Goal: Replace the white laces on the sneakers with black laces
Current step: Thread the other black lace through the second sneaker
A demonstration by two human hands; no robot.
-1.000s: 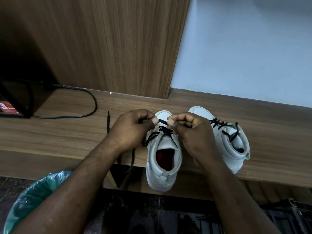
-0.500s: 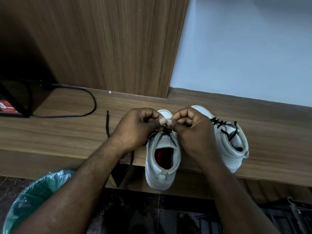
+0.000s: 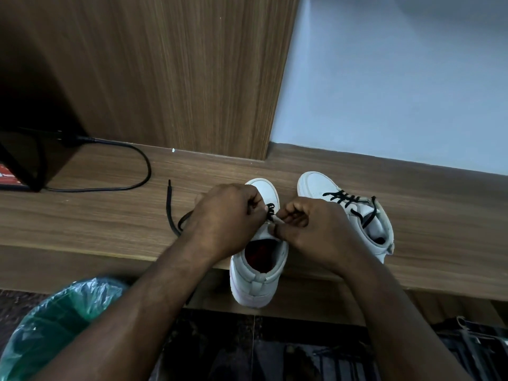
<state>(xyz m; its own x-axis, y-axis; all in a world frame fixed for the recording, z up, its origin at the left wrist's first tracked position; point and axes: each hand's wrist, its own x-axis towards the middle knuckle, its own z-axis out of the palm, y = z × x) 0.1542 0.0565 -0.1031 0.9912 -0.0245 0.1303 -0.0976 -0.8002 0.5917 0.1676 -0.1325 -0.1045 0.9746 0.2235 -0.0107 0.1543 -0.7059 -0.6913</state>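
Note:
Two white high-top sneakers stand on a wooden shelf (image 3: 428,237), toes toward the wall. The left sneaker (image 3: 258,281) hangs its heel over the shelf's front edge. My left hand (image 3: 228,218) and my right hand (image 3: 310,232) meet above its tongue, both with curled fingers pinching the black lace (image 3: 270,210) at the eyelets. A loose end of that lace (image 3: 169,207) trails left across the shelf. The right sneaker (image 3: 357,215) carries a black lace through its eyelets and is untouched.
A black cable (image 3: 132,166) loops over the shelf at the left, next to a dark object (image 3: 24,163). A wood panel (image 3: 170,72) and a pale wall (image 3: 398,78) rise behind. A bin with a green plastic liner (image 3: 55,325) stands below left.
Both hands have shifted a little toward me along the left sneaker's lacing, staying together on the black lace. The sneakers have not moved.

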